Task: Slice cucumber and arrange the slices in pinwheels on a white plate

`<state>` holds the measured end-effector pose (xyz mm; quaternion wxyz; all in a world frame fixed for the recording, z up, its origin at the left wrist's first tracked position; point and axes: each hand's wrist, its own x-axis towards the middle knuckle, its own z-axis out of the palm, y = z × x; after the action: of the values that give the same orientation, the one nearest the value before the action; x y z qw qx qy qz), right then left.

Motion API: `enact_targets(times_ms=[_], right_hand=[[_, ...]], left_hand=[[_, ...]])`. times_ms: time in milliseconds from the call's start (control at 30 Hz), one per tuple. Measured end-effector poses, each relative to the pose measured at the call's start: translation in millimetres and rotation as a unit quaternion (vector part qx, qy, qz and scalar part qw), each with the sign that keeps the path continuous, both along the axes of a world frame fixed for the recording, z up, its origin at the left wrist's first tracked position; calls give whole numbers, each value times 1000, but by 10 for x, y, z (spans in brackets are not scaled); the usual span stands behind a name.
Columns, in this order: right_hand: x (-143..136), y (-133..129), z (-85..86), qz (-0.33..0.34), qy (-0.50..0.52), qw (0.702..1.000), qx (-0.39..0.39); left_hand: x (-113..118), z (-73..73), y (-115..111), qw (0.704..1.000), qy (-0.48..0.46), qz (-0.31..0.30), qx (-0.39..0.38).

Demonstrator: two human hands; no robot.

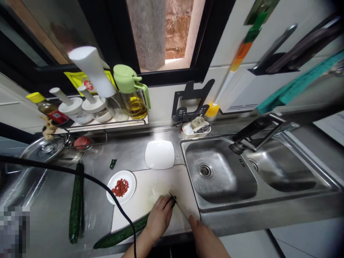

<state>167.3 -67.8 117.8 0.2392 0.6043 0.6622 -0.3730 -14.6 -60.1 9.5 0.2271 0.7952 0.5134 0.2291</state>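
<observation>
A long green cucumber (122, 234) lies slantwise over the front of the white cutting board (139, 182), its left part reaching past the board. My left hand (161, 215) is closed around its right part, fingers curled near the end. In my right hand (200, 233) is the handle of a kitchen knife (182, 210). The blade points up and left, against the dark cucumber end beside my left fingertips; whether it has cut in, I cannot tell. A white plate of small red pieces (120, 187) stands at the board's left edge.
Another cucumber (75, 208) lies left on the steel counter, with a small green scrap (113, 164) nearby. A white square dish (159, 154) touches the board's back. The double sink (220, 172) is right. A black cable (99, 182) crosses the view. Condiment jars (92, 107) line the back.
</observation>
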Motion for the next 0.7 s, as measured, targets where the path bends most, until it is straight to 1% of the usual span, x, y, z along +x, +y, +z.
enact_targets(times_ms=[200,333,433,567,633,700], right_hand=[[18,84,-53,-9,26,999,18],[-40,141,-123,12,27,999,29],[-112,152,-243,27,26,998,55],[-186,121,-446,16,20,997,75],[-214,97,-511,11,13,997,74],[-233,78,-538,8,7,997,73]], left_hand=[[-12,-29,17,1000,1,-7,0],[-17,-29,22,1000,11,-9,4],[-24,-32,28,1000,19,-14,5],[-32,-52,26,1000,17,-10,1],[-35,-64,19,1000,18,-11,-2],[-37,-73,12,1000,21,-12,-3]])
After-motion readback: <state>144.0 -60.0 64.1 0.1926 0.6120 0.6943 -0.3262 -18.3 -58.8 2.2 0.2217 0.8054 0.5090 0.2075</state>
